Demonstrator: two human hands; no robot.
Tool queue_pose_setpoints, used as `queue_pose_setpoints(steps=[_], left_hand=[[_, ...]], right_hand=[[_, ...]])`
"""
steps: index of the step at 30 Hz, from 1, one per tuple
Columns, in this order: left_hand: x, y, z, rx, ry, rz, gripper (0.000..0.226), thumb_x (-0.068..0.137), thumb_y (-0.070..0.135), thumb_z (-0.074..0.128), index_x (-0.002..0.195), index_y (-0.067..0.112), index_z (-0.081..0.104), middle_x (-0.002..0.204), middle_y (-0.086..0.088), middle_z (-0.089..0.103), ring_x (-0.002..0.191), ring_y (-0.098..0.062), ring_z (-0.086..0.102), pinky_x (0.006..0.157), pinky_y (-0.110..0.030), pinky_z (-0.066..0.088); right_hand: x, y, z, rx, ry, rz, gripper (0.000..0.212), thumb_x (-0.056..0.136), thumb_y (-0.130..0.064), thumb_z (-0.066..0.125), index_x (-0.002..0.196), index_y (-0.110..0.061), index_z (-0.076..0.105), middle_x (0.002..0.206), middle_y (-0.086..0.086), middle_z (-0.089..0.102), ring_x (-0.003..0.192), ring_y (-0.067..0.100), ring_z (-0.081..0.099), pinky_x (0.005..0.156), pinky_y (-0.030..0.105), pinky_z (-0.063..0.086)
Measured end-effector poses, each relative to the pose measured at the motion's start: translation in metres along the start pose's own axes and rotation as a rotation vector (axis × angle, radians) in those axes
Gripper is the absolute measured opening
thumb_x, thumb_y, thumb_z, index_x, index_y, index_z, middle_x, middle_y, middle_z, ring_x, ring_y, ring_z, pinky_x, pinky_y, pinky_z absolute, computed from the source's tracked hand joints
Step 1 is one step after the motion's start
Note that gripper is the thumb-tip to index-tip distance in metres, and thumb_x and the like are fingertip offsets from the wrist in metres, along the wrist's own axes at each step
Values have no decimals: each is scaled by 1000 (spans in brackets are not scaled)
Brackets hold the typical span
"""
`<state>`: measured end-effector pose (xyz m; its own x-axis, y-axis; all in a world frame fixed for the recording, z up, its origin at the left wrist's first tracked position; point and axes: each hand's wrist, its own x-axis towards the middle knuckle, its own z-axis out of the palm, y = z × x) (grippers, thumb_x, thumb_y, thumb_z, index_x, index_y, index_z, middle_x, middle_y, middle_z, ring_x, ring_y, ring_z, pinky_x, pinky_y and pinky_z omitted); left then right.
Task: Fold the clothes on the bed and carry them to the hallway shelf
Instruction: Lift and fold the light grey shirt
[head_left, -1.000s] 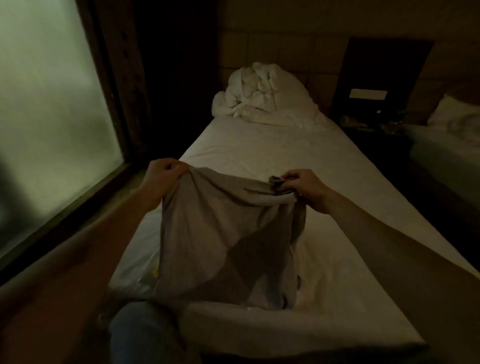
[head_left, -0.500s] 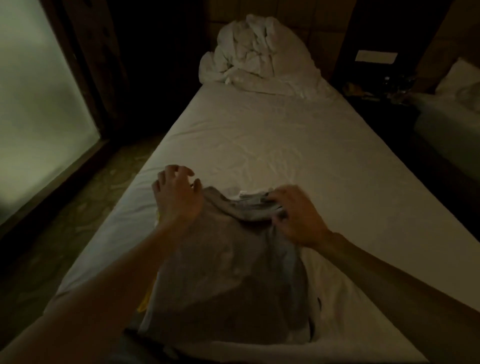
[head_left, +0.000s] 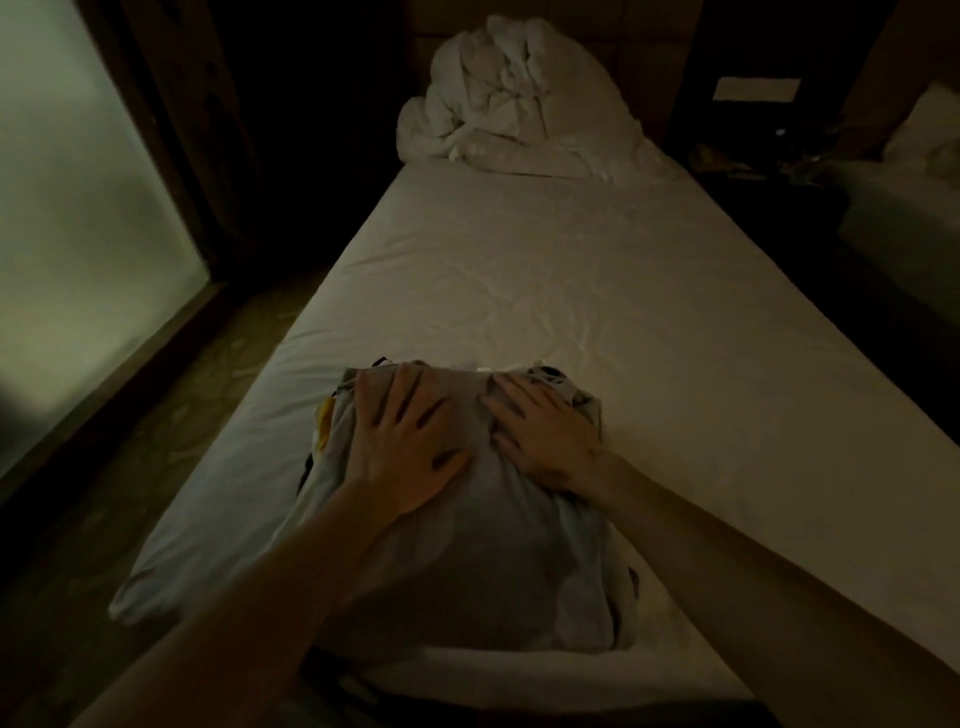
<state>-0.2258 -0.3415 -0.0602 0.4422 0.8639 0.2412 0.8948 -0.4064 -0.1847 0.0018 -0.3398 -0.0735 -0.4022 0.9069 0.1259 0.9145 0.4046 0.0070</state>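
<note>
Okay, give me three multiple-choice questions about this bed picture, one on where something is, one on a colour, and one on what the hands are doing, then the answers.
1. Where does the crumpled white duvet lie?
A. at the far end of the bed
B. on the floor by the window
C. under the hands

2. What colour is the top garment of the pile at the near end?
A. red
B. grey
C. bright blue

3. What are the left hand and right hand doing?
A. lifting the garment in the air
B. hanging at the person's sides
C. resting flat on the garment with fingers spread

Answers: 1 A, the duvet is heaped at the bed's far end. 2 B, the cloth under the hands is grey. 3 C, both palms lie on it, fingers straight.
</note>
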Motion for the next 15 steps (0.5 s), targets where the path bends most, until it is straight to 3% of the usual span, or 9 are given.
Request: queue_pose_setpoints(steps=[5,8,11,15], left_hand=[[7,-25,17,38,-88,-28,88,77,88,1,152,42,5,162,5,-9,147,-34,-15,108,-69,-10],[11,-32,26,15,-115,-104,92,70,93,-2,149,45,-10,160,4,-19,146,-36,-17,109,-68,-12],[12,-32,29,14,-107,-116,95,69,94,-3,150,44,-10,161,2,-17,146,-37,-15,111,-66,-12],[10,-23,20,46,-62,-127,97,72,91,-2,153,38,-3,162,-2,-8,147,-39,-10,113,-64,-7]], right_hand=[[-7,-1,26,-9,62,115,65,98,-61,16,155,-30,15,164,0,9,151,23,-1,119,53,8],[-7,6,29,68,13,337,72,92,-73,11,154,-38,0,162,-7,-11,149,18,-14,116,57,-12],[-5,12,25,143,-63,423,74,88,-77,7,152,-42,-7,162,-9,-16,149,17,-17,113,63,-13],[-4,9,12,130,-69,425,68,92,-70,4,153,-41,-2,163,-8,-10,149,19,-17,113,65,-9]])
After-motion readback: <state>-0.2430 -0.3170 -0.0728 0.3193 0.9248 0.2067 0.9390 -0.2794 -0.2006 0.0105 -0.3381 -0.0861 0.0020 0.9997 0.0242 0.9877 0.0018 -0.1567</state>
